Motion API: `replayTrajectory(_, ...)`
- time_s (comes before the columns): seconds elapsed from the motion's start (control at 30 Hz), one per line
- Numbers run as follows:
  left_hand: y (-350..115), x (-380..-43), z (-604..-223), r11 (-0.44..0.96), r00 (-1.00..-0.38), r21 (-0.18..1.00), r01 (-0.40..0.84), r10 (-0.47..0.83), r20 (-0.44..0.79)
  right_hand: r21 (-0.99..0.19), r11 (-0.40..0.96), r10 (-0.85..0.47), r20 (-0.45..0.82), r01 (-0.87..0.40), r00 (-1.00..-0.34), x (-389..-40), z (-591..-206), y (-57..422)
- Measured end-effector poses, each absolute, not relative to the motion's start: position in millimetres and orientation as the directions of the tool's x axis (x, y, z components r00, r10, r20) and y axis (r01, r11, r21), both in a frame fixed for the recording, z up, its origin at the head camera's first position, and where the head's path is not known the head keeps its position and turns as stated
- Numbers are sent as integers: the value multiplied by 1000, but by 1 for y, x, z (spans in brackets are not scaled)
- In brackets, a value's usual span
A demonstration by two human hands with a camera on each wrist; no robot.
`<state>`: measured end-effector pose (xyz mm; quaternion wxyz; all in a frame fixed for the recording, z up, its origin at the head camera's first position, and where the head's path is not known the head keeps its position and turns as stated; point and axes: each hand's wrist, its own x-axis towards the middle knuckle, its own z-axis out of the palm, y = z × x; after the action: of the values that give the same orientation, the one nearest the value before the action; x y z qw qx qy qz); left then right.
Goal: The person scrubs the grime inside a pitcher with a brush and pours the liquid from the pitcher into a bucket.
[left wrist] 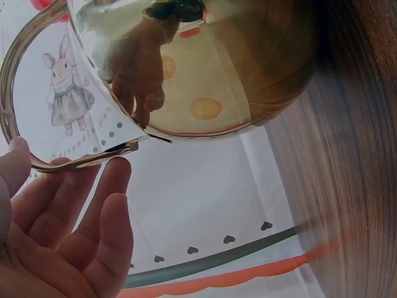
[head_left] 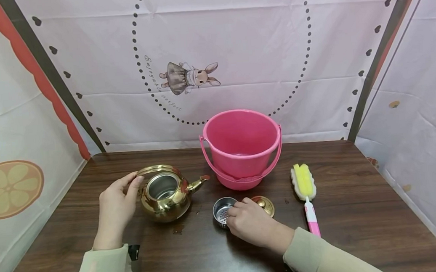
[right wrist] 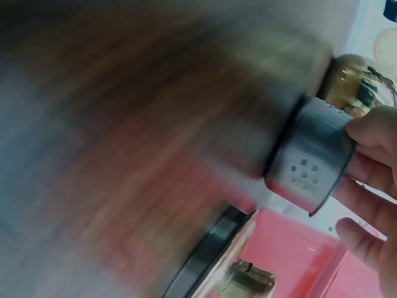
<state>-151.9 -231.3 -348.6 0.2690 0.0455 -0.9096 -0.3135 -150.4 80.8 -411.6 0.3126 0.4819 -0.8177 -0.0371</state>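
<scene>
A shiny gold teapot stands lidless on the table at the left, its spout pointing right. My left hand pinches its upright handle between thumb and fingers in the left wrist view. My right hand grips the rim of a small steel tea strainer, whose side holes show in the right wrist view. The strainer is on or just above the table; I cannot tell which. Partly hidden behind the right hand, the gold teapot lid lies knob up.
Behind the strainer stands a pink bucket with its handle lowered at the front. A yellow and white sponge brush with a pink grip lies at the right. Small wet spots dot the brown table. Printed cloth hangs around the table.
</scene>
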Motion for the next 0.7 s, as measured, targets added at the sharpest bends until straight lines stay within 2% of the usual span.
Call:
replayTrajectory(0.23, -230, -154, -348, 793, -850, 602, 91, -253, 461, 295, 570, -797, 429, -767, -426, -148, -408, 82)
replayTrajectory(0.47, -229, -152, -349, 793, -858, 604, 85, -249, 448, 140, 624, -743, 412, -769, -528, -144, -407, 88)
replayTrajectory(0.7, -231, -151, -350, 801, -847, 592, 90, -252, 468, 4, 707, -655, 382, -707, -652, -140, -400, 93)
